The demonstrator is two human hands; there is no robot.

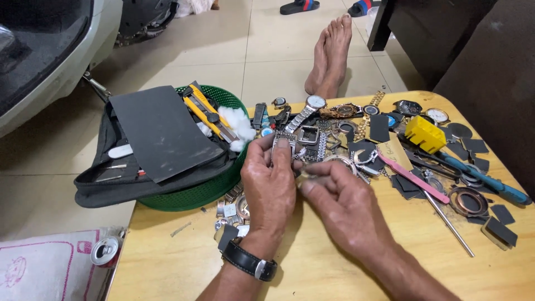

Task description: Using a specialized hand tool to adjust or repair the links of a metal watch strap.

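Tiled floor under a low wooden table point(167, 262), bare feet point(330, 53) stretched out past its far edge. Left hand point(270, 187), black strap watch on the wrist, fingers curled and pinching a small silver watch part point(284, 144) near the table's middle; exact shape of the part hard to tell, mostly hidden by the fingers. Right hand point(345, 203) just beside it, thumb and forefinger pressed together at a tiny piece next to the left fingertips; cannot tell what it is. Green basket point(203, 192) at the left edge, holding a black pouch point(106, 187), dark sandpaper sheet point(159, 131), yellow box cutter point(206, 111) and cotton wad point(237, 124). Along the far edge, a row of wristwatches point(315, 103). Right side: yellow plastic block point(424, 134), pink nail file point(412, 175), blue-handled tool point(490, 183), thin metal rod point(450, 224), scattered dark sandpaper scraps point(501, 231). Drink can point(105, 251) off the near left corner
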